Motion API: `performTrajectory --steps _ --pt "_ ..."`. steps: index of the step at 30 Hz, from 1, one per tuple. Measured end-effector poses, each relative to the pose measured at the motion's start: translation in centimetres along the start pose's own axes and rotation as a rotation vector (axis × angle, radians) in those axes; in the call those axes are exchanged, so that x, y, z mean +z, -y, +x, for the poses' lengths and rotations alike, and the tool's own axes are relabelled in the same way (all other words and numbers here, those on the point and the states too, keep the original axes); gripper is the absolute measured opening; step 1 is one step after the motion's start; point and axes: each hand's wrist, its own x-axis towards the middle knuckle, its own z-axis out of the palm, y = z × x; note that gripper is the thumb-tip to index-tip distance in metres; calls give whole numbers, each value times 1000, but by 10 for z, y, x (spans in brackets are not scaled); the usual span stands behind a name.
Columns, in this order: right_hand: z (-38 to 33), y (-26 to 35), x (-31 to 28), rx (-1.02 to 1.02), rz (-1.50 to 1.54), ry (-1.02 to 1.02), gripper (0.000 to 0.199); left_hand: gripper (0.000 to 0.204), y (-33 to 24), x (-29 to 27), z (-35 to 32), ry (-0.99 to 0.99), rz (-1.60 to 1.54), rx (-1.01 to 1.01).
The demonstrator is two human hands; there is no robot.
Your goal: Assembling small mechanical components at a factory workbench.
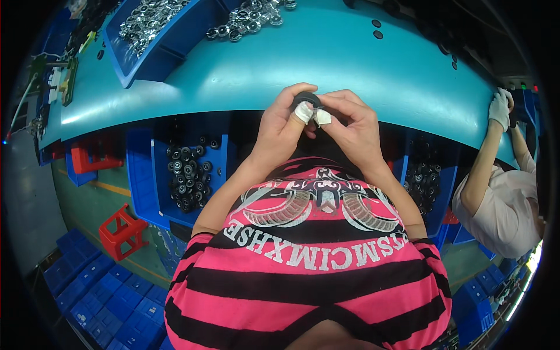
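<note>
My left hand [280, 128] and my right hand [353, 125] meet at the near edge of the teal table [326, 64]. Together they pinch a small black ring-shaped part [307, 98]. White tape wraps my left thumb and a right fingertip. Both hands close around the part, which is mostly hidden by the fingers. My pink and black striped shirt [309, 262] fills the lower middle.
A blue bin [160, 35] of shiny metal rings sits far left on the table, with loose rings [248, 20] beside it. Blue bins [186, 175] of black parts stand below the table edge on both sides. Another person's gloved hand [500, 108] rests at the right. A red stool [122, 230] stands on the floor.
</note>
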Motion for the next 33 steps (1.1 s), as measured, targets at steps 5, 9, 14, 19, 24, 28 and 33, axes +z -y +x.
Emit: performTrajectory --steps 5,9,14,19,24,28,33 --pt "-5 -3 1 -74 -162 51 25 22 1 -15 -1 34 82 -113" --pt "-1 -14 -5 102 41 67 25 23 -12 -13 4 73 248 -124" --pt "5 -9 -12 306 287 181 25 37 -14 -13 -3 127 373 -9" --pt "9 -8 -16 385 422 114 25 45 -17 -4 -3 105 208 27" --pt "9 -6 -15 420 338 150 22 49 -22 -13 0 232 634 66" --pt "10 -10 -20 419 362 180 17 53 -25 -9 1 267 738 227" --pt "6 -15 -13 289 326 89 15 62 -19 -2 2 210 769 211"
